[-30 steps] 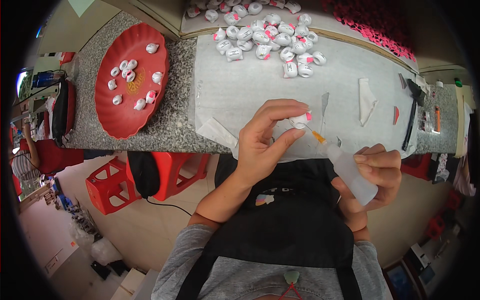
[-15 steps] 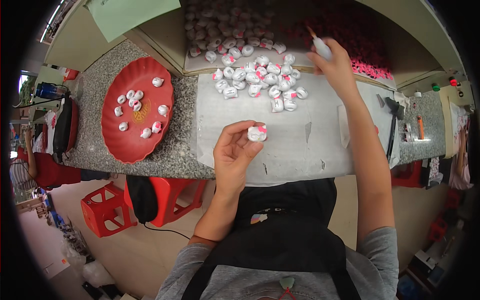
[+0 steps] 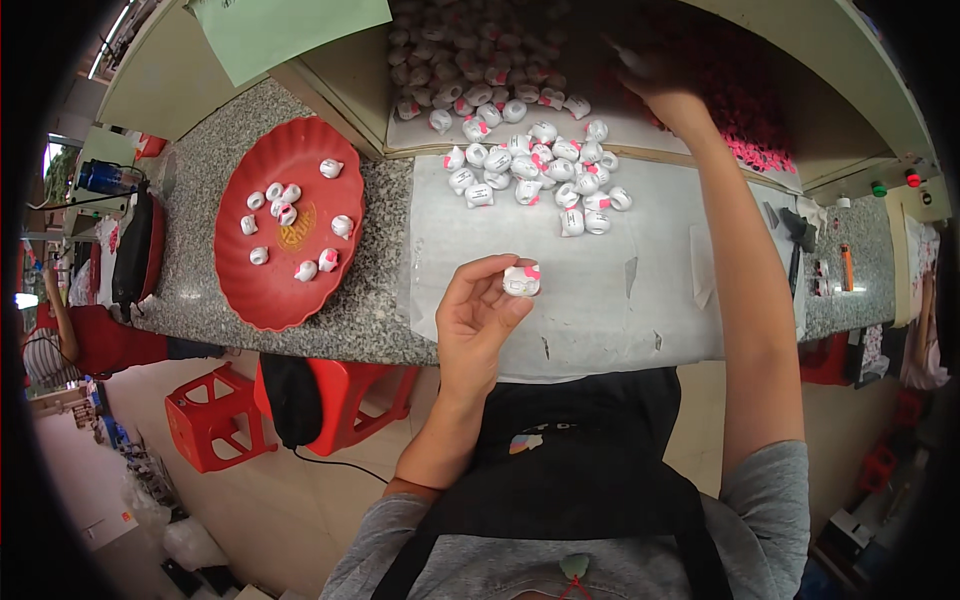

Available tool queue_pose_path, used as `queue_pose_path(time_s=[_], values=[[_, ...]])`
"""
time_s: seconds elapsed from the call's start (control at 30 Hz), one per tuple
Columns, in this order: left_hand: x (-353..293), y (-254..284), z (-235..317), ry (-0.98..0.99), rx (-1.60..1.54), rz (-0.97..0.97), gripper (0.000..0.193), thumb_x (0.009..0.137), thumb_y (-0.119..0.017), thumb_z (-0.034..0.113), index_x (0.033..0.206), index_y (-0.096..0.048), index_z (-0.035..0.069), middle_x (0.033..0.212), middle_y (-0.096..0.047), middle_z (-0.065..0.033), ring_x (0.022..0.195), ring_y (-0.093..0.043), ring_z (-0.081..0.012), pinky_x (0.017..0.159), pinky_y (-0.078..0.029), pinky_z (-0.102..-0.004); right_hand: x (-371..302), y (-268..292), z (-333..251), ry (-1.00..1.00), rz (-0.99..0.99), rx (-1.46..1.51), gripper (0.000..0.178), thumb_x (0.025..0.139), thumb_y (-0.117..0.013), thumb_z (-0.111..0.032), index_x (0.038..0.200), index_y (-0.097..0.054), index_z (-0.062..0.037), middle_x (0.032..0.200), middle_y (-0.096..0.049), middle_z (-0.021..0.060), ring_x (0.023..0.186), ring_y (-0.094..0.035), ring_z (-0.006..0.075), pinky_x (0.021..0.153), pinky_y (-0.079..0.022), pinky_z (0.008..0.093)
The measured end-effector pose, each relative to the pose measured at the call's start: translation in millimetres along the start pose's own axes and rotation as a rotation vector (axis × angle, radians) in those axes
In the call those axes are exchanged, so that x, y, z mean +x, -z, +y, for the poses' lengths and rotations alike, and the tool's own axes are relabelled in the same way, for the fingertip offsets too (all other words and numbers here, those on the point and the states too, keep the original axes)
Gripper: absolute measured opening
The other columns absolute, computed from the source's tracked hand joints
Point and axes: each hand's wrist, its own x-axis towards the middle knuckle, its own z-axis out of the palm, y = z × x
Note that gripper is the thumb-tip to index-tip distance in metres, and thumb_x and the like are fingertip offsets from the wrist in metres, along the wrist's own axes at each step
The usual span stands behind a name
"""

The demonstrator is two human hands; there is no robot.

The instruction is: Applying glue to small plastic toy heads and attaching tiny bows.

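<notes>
Between the thumb and fingers of my left hand (image 3: 472, 318) is a white cat-head bead (image 3: 521, 282) with a pink bow on it, held above the papered bench. My right hand (image 3: 668, 88) reaches into the dark shelf opening and closes round a small white bottle (image 3: 632, 62) with a narrow tip; shadow and motion blur its outline. Close by that hand lies a heap of small pink pieces (image 3: 752, 145). Several loose white beads (image 3: 527, 167) are gathered on the paper (image 3: 600, 310) beyond my left hand, and more fill the shelf behind them.
A scalloped red plate (image 3: 240, 270) with a few beads stands on the granite counter at left. An orange pen-like object (image 3: 847, 268) and dark tools (image 3: 797, 235) lie at right. Red stools (image 3: 215, 418) stand below the counter. A green sheet (image 3: 290, 30) hangs at upper left.
My right hand has moved farther into the shelf, toward the pink pieces, with the bottle. My left hand still holds the bead, turned slightly. The whole view has shifted a little.
</notes>
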Motion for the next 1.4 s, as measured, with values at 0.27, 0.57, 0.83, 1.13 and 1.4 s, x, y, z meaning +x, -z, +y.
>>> queue_pose_path(time_s=[0.27,0.57,0.83,1.13,1.4], values=[[6,-24,-4,0.029,-0.147,-0.134,0.035,0.068,-0.055,-0.007,0.101,-0.043,-0.002,0.102,-0.048,-0.014,0.101,-0.045,-0.0181,0.085,-0.035,-0.0282,-132,42,-61,-0.282,-0.306,1.012,0.012,0.069,-0.057,-0.01,0.072,-0.055,0.0012,0.059,-0.054,0.0039,0.044,-0.041,0.0043,0.039,-0.033,0.0179],[-1,-36,-14,0.05,-0.048,-0.216,0.034,0.069,-0.055,-0.006,0.101,-0.042,-0.002,0.102,-0.049,-0.0166,0.1,-0.046,-0.0216,0.085,-0.036,-0.0296,-180,17,-76,-0.484,-0.142,1.468,0.007,0.069,-0.057,-0.003,0.071,-0.051,0.0016,0.062,-0.052,0.0064,0.047,-0.047,0.01,0.041,-0.036,0.0208],[-6,-36,-14,-0.05,0.163,-0.186,0.03,0.069,-0.054,-0.007,0.098,-0.048,-0.002,0.102,-0.049,-0.0124,0.096,-0.048,-0.0192,0.082,-0.038,-0.0291,-209,23,-88,-0.449,-0.018,1.541,0.005,0.067,-0.054,0.003,0.07,-0.05,0.0034,0.067,-0.052,0.0117,0.047,-0.046,0.0119,0.041,-0.036,0.0217],[-7,-28,-15,-0.257,0.449,-0.291,0.028,0.069,-0.053,-0.009,0.095,-0.047,-0.003,0.102,-0.048,-0.0178,0.095,-0.048,-0.0227,0.081,-0.039,-0.0306,-207,20,-102,-0.438,0.014,1.398,0.006,0.066,-0.056,0.005,0.07,-0.052,0.0025,0.068,-0.052,0.009,0.047,-0.043,0.0086,0.041,-0.033,0.0186],[-11,-30,-8,0.012,0.023,-0.263,0.028,0.071,-0.054,-0.003,0.099,-0.048,-0.002,0.102,-0.05,-0.0134,0.096,-0.047,-0.0185,0.079,-0.039,-0.0283,-209,16,-103,-0.321,0.031,1.41,0.022,0.064,-0.063,0.002,0.083,-0.052,-0.0004,0.074,-0.053,0.0038,0.06,-0.046,0.0057,0.052,-0.038,0.018]])
